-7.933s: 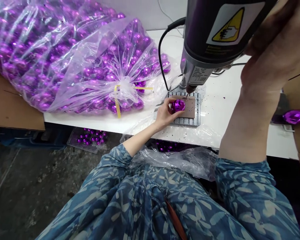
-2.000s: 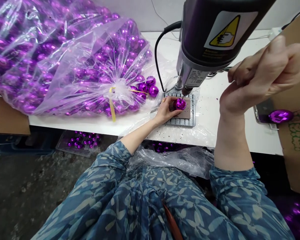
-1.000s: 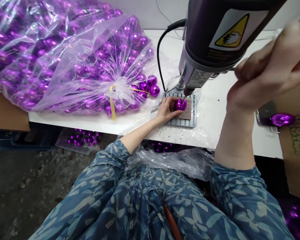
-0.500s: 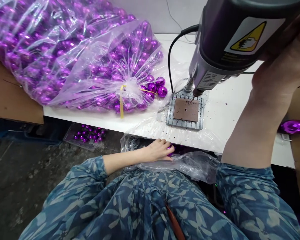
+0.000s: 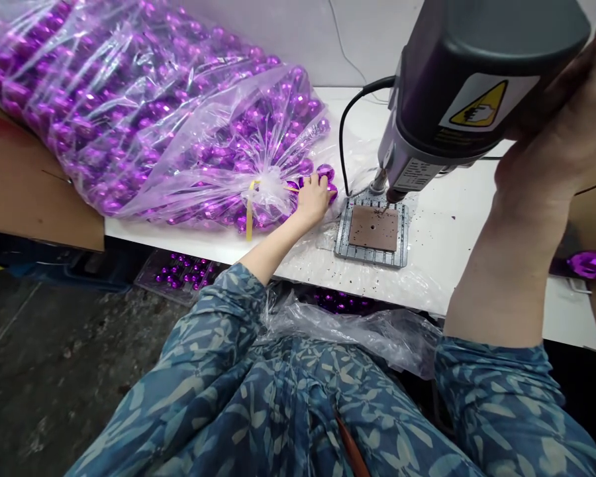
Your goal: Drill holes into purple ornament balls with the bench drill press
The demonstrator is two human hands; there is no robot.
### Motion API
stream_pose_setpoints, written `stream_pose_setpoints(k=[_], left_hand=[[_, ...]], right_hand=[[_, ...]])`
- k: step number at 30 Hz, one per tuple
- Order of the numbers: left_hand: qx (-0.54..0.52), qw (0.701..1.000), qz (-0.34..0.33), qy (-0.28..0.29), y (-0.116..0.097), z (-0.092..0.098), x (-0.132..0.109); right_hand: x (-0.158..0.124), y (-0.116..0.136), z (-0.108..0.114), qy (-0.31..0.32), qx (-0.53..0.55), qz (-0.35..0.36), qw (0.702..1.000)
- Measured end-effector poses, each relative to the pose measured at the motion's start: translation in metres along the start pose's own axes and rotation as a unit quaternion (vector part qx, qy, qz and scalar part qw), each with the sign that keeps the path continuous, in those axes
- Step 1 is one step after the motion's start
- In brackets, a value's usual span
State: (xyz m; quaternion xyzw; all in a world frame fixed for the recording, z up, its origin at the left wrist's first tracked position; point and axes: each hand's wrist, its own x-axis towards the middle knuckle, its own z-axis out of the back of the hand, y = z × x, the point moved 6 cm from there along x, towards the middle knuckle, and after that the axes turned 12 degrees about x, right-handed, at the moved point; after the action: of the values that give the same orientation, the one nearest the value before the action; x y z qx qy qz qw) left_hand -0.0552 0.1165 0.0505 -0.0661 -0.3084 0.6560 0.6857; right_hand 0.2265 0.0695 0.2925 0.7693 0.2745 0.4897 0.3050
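My left hand point(image 5: 314, 200) reaches over shiny faceted purple balls point(image 5: 325, 173) lying on the table beside a tied bag. Its fingers are curled down round a ball there, partly hiding it. My right hand point(image 5: 551, 142) is raised at the right side of a small drill press point(image 5: 501, 46); its fingers are hidden behind the machine's head. Below the drill's chuck, a brown square block point(image 5: 362, 228) with a small dark hole rests on the slotted metal base point(image 5: 346, 248). Dark shavings are scattered over the block and around it.
A big clear bag point(image 5: 179, 132) full of purple balls fills the table's left side. Clear plastic sheeting point(image 5: 377, 331) hangs at the table's front edge above my lap, with purple balls in it. A tray of balls point(image 5: 179, 275) sits lower left. A cardboard box point(image 5: 34, 179) stands left.
My left hand has moved up from the balls in the plastic at the table's edge to the loose balls beside the bag. My right hand stays by the drill press.
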Motion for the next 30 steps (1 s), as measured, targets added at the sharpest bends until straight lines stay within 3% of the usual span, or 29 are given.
stream_pose_setpoints(k=[3, 6, 8, 11, 13, 16, 18, 20, 22, 27, 30], left_hand=[[0.083, 0.994, -0.02, 0.075, -0.004, -0.017, 0.002], [0.093, 0.988, -0.069, 0.102, -0.009, -0.009, -0.017], [0.017, 0.995, -0.068, 0.068, -0.007, 0.01, -0.03], [-0.182, 0.983, 0.002, -0.014, 0.002, 0.044, -0.046], [-0.326, 0.943, 0.064, -0.016, 0.002, 0.054, -0.056], [-0.502, 0.848, 0.147, 0.091, -0.016, 0.045, -0.073], [-0.564, 0.79, 0.181, 0.157, -0.033, 0.033, -0.082], [-0.584, 0.766, 0.194, 0.187, -0.046, 0.021, -0.086], [-0.575, 0.771, 0.193, 0.196, -0.052, 0.009, -0.086], [-0.508, 0.832, 0.133, 0.177, -0.06, -0.015, -0.077], [-0.476, 0.855, 0.099, 0.182, -0.065, -0.025, -0.072]], right_hand=[[-0.002, 0.003, -0.001, -0.019, 0.033, -0.006, 0.999], [-0.004, 0.007, -0.005, 0.006, 0.032, 0.011, 0.999], [-0.004, 0.008, -0.006, 0.016, 0.032, 0.02, 0.999], [-0.005, 0.011, -0.007, 0.021, 0.042, 0.03, 0.998], [-0.006, 0.014, -0.009, 0.022, 0.043, 0.033, 0.998], [-0.006, 0.014, -0.01, 0.016, 0.04, 0.029, 0.999], [-0.004, 0.011, -0.008, 0.017, 0.048, 0.025, 0.998], [-0.003, 0.007, -0.005, 0.022, 0.057, 0.027, 0.998], [-0.001, 0.003, -0.003, 0.033, 0.059, 0.027, 0.997], [0.0, -0.002, 0.0, 0.054, 0.059, 0.029, 0.996], [0.0, -0.001, -0.001, 0.055, 0.061, 0.027, 0.996]])
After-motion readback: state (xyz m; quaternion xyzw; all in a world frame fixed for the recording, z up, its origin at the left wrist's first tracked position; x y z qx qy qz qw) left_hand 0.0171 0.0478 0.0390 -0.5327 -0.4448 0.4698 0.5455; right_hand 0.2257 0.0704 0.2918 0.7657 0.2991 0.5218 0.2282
